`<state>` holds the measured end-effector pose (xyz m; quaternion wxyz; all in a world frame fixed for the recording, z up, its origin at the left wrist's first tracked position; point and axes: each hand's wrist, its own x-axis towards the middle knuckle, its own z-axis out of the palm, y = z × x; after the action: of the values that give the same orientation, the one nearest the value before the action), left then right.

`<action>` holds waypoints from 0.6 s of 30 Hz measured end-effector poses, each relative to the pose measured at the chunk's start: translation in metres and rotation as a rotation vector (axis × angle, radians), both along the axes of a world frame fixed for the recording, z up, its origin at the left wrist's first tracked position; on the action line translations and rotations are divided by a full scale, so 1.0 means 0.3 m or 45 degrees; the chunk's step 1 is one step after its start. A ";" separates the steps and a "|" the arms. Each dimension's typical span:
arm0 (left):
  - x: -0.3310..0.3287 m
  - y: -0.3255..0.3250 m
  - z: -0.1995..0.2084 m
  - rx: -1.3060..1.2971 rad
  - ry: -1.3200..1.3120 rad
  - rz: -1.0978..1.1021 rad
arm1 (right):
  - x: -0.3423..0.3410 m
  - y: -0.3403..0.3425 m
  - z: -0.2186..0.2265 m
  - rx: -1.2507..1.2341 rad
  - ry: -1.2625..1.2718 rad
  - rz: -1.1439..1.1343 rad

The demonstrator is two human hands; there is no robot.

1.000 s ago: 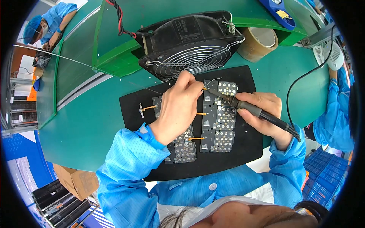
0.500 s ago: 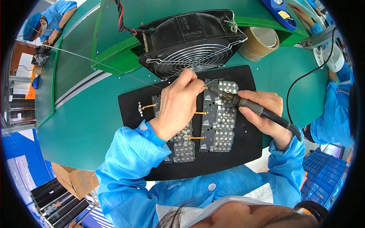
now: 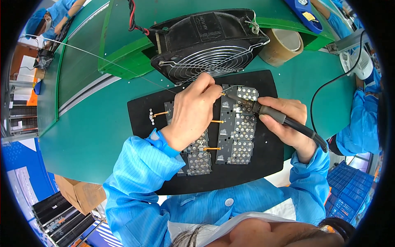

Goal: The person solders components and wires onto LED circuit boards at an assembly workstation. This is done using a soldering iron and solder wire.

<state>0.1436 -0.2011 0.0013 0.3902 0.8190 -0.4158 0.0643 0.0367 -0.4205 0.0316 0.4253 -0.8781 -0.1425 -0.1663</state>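
Observation:
My right hand (image 3: 286,121) grips a soldering iron (image 3: 273,114) with a dark handle. Its tip points left, at the upper end of the right-hand strip of circuit boards (image 3: 227,131), where a small orange ribbon meets the board. My left hand (image 3: 191,113) is closed in a pinch beside that spot, and thin solder wire (image 3: 142,77) runs into it from the upper left. It covers much of a second strip of circuit boards (image 3: 199,163). Orange flex ribbons (image 3: 212,148) with small connectors stick out leftward from the boards. All of this lies on a black mat (image 3: 263,160).
A black fan (image 3: 205,45) with a wire grille stands just beyond the mat, by a green frame (image 3: 123,61). A tape roll (image 3: 282,45) and a blue tray (image 3: 306,16) are at the back right. The iron's cable (image 3: 314,96) loops right. Co-workers sit at both sides.
Both hands and the iron hold nearly the same place. A co-worker's arm at the upper left has shifted.

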 end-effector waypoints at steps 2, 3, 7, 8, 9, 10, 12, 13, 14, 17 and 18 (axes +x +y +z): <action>0.000 -0.002 0.003 0.006 0.009 -0.001 | -0.003 -0.001 0.004 -0.004 0.026 -0.016; 0.000 -0.001 0.004 -0.004 0.003 -0.001 | -0.002 0.000 0.003 -0.003 0.026 -0.014; 0.001 -0.001 -0.003 -0.011 -0.006 -0.001 | -0.002 0.001 0.003 0.019 0.027 0.009; 0.001 -0.002 -0.003 -0.012 -0.006 -0.001 | -0.003 0.001 0.003 0.018 0.027 0.013; 0.001 -0.002 -0.003 -0.013 -0.006 -0.001 | -0.002 0.001 0.002 0.018 0.027 0.014; 0.001 -0.002 -0.002 -0.014 -0.006 -0.001 | -0.001 0.000 0.001 0.027 0.022 0.019; 0.000 -0.002 -0.002 -0.009 -0.001 0.000 | 0.000 -0.001 0.002 0.034 0.018 0.025; 0.000 -0.001 -0.001 -0.004 0.004 0.001 | -0.001 -0.001 0.005 0.012 0.026 0.014; 0.001 -0.001 0.000 -0.005 0.004 0.001 | -0.001 -0.001 0.007 -0.010 0.033 0.003; 0.001 -0.001 0.000 -0.021 0.007 -0.002 | 0.001 -0.002 0.003 0.012 0.014 0.021; 0.001 -0.002 -0.002 -0.018 0.009 0.000 | 0.002 -0.002 -0.001 0.013 0.014 0.020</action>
<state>0.1439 -0.2015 0.0006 0.3975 0.8164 -0.4141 0.0643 0.0372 -0.4211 0.0312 0.4318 -0.8758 -0.1463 -0.1588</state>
